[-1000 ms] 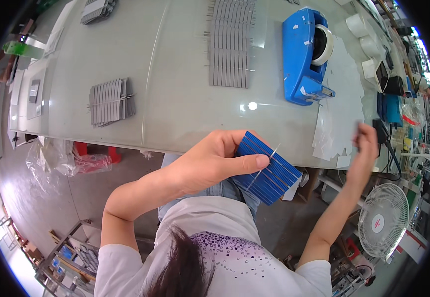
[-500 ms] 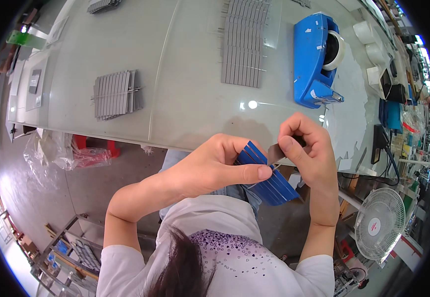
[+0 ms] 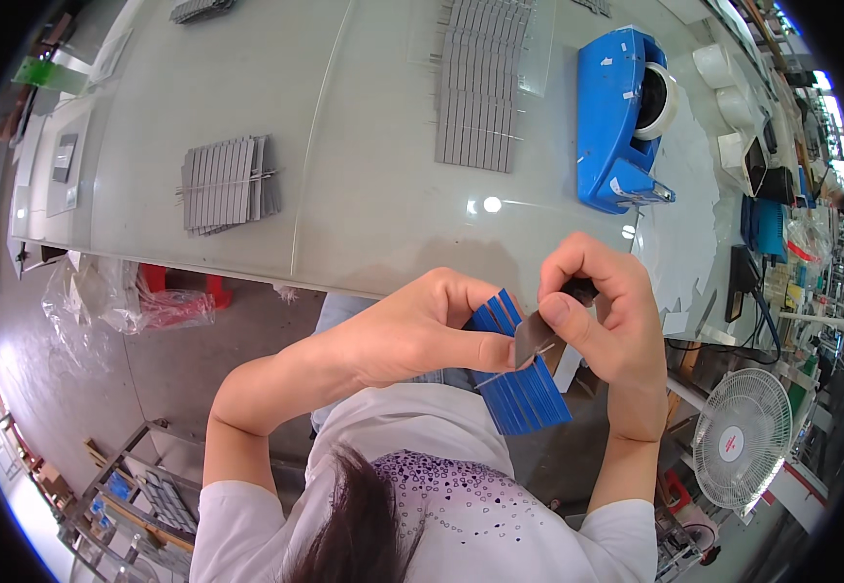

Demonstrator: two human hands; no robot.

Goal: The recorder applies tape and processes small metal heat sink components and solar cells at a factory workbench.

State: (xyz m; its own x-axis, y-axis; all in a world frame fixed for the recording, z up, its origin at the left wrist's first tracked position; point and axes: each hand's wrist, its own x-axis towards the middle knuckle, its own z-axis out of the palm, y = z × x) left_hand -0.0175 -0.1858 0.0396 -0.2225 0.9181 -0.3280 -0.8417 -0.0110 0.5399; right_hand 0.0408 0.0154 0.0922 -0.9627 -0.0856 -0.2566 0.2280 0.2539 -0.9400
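Observation:
My left hand (image 3: 412, 330) pinches a fan of thin blue strips (image 3: 527, 403) between thumb and fingers. They look like solar cell strips, joined by fine pale wires, and hang tilted below and right of the thumb. My right hand (image 3: 611, 316) is closed on a thin flat grey piece (image 3: 533, 336), which lies against the blue strips at the left thumb tip. Whether this piece is joined to them I cannot tell. Something dark (image 3: 580, 290) shows inside the curled right fingers, mostly hidden. Both hands are above my lap, at the table's near edge.
On the pale table (image 3: 383, 146) lie a stack of grey wired strips (image 3: 228, 185) at left and a longer grey strip panel (image 3: 478, 97) farther back. A blue tape dispenser (image 3: 605, 117) stands at right, near white rolls (image 3: 718, 68). A fan (image 3: 741, 437) is at lower right.
The blue strips have swung downward and fanned out, showing more of their faces. The grey piece in my right hand has turned and moved slightly lower, closer to my left thumb.

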